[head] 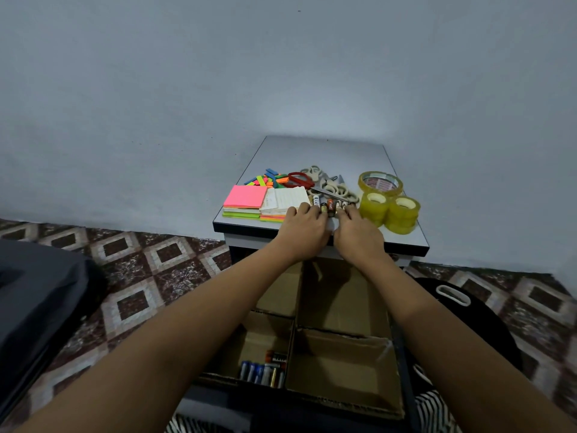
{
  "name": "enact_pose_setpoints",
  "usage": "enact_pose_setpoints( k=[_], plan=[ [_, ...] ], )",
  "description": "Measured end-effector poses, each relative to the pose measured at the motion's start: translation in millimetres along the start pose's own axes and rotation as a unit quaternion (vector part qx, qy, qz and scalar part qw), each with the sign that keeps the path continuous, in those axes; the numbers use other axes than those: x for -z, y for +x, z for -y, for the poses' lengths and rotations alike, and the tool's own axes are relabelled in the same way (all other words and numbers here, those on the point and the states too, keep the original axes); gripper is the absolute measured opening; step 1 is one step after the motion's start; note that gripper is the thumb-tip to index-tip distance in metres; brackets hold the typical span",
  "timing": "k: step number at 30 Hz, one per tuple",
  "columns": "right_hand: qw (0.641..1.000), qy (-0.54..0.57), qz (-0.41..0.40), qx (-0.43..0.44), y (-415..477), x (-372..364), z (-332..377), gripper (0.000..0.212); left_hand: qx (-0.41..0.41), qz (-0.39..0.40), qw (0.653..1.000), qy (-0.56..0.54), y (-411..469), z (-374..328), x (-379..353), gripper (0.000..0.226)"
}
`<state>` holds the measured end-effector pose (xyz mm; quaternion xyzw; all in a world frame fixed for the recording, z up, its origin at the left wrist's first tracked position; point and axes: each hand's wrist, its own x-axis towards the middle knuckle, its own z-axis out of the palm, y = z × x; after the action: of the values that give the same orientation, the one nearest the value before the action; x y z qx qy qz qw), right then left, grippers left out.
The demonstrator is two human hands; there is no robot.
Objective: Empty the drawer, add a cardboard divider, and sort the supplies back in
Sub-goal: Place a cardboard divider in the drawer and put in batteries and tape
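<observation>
Your left hand (304,232) and right hand (359,235) lie side by side at the near edge of the cabinet top (324,151), fingers bent down onto the loose batteries (327,206); you cannot tell whether either hand actually grips any. Those batteries sit in a short row, long axes running from the near edge toward the back edge. Left of them on the cabinet top are the sticky notes (245,196), with coloured strips (268,179) and scissors (301,180) further back. The tape rolls (379,182) stand at its right side. Below the near edge the drawer (406,379) is pulled out toward you, and the cardboard divider (343,334) splits it into four compartments. The sorted batteries (262,371) fill the near-left one, lying parallel and pointing toward the cabinet top, with one orange-and-black cell crosswise behind them
</observation>
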<state>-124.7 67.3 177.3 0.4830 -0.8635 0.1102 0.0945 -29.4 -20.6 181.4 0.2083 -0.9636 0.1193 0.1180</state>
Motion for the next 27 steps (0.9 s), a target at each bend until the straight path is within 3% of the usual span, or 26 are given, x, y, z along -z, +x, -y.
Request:
enact_pose_setpoints(
  k=[7, 14, 21, 27],
  plan=[
    [1.0, -0.019, 0.011, 0.012, 0, 2, -1, 0.047, -0.03, -0.036, 0.999, 0.005, -6, 3, -2, 0.044],
    [0.996, 0.018, -0.078, 0.05, -11, -11, -8, 0.036, -0.046, -0.055, 0.997, 0.011, -15, 7, -1, 0.037],
    [0.988, 0.028, -0.13, 0.082, -25, -15, -11, 0.033, -0.056, -0.145, 0.988, -0.011, -24, 5, -9, 0.034],
    [0.981, 0.047, -0.159, 0.105, -27, -17, -11, 0.028, -0.028, -0.214, 0.97, -0.109, -33, 6, -10, 0.012]
  ],
)
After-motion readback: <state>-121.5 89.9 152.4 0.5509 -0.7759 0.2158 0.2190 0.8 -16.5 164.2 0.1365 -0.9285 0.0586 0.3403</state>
